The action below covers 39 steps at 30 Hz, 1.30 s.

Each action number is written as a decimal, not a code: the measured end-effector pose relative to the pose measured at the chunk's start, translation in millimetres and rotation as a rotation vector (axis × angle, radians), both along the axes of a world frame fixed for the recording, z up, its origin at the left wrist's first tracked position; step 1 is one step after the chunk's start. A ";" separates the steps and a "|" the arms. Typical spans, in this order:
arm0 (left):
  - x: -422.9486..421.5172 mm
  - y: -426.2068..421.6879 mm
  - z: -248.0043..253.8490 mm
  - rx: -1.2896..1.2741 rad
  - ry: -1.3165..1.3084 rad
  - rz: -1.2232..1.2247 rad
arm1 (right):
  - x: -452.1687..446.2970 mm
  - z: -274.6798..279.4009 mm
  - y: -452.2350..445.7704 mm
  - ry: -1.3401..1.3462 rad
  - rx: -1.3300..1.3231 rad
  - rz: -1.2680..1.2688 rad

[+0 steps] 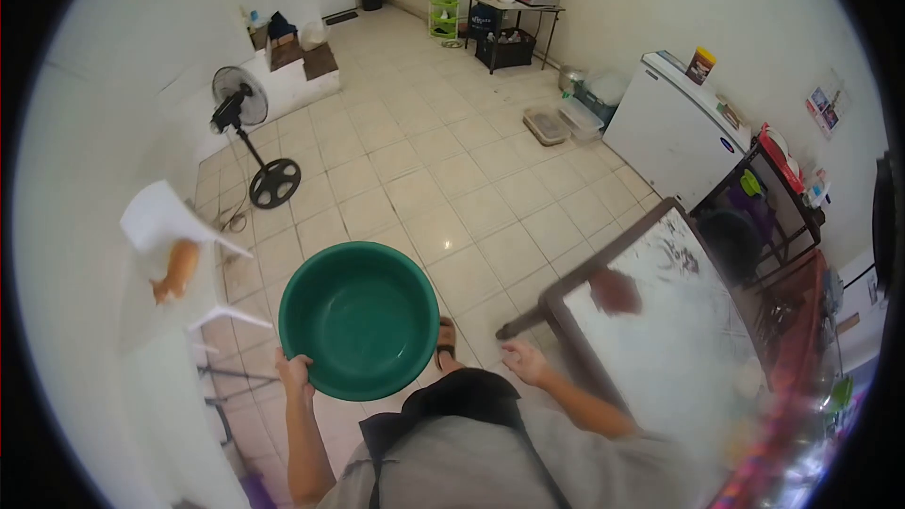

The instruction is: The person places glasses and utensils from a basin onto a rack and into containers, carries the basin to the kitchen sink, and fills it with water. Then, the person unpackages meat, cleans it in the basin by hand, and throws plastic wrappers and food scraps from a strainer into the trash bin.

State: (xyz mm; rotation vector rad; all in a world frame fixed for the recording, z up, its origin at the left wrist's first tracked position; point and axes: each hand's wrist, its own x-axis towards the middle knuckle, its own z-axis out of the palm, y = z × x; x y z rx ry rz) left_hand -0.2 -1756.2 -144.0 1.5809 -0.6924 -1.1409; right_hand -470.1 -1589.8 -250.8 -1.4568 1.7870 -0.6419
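A large round green basin [359,320] hangs in front of me, tilted so that its hollow inside faces up. My left hand [295,372] grips its rim at the lower left. Nothing shows inside the basin. My right hand [524,361] is off to the right, apart from the basin and near the corner of a table with a dark brown edge [564,320]. Its fingers look curled, and what they hold, if anything, is too small to make out. A sandalled foot [446,343] stands on the tiles just right of the basin.
At the left, an orange cat [176,270] is on a white plastic chair [156,217], and a black stand fan [274,183] is behind. White freezer [674,123], plastic containers [546,125] and a small table with cookware [537,0] line the right wall.
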 end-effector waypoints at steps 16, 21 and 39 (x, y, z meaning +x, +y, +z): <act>-112.7 -664.6 17.2 0.035 0.185 0.028 | -13.2 171.7 -792.0 0.011 -0.396 0.767; -134.4 -898.9 -16.8 0.100 0.195 0.011 | -28.2 143.1 -1018.9 0.065 -0.465 0.711; -286.8 -1664.9 -70.3 0.257 -0.204 -0.744 | -191.1 196.1 -1808.1 0.058 -0.595 0.468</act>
